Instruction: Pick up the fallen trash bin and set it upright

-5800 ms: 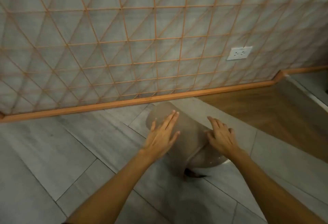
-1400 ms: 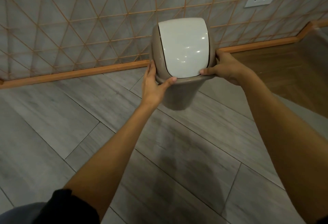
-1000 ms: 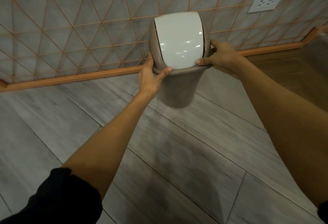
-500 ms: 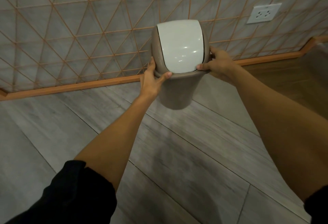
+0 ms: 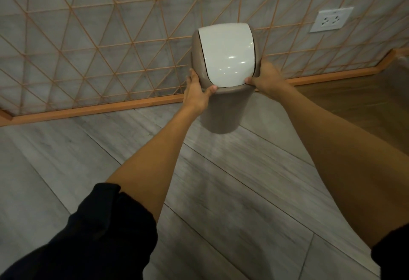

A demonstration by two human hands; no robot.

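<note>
Tiled floor [image 5: 221, 191] below; at twelve o'clock, left hand [image 5: 195, 94] and right hand [image 5: 266, 78] clasp the trash bin [image 5: 221, 111] under its rim: seemingly light, rigid, smooth plastic.

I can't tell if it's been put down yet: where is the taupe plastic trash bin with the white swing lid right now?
In the head view, the taupe plastic trash bin with the white swing lid is upper centre, gripped at its rim between left hand and right hand, before the tiled wall.

Left hand [image 5: 195, 93], right hand [image 5: 266, 78] apparently gripping
</note>
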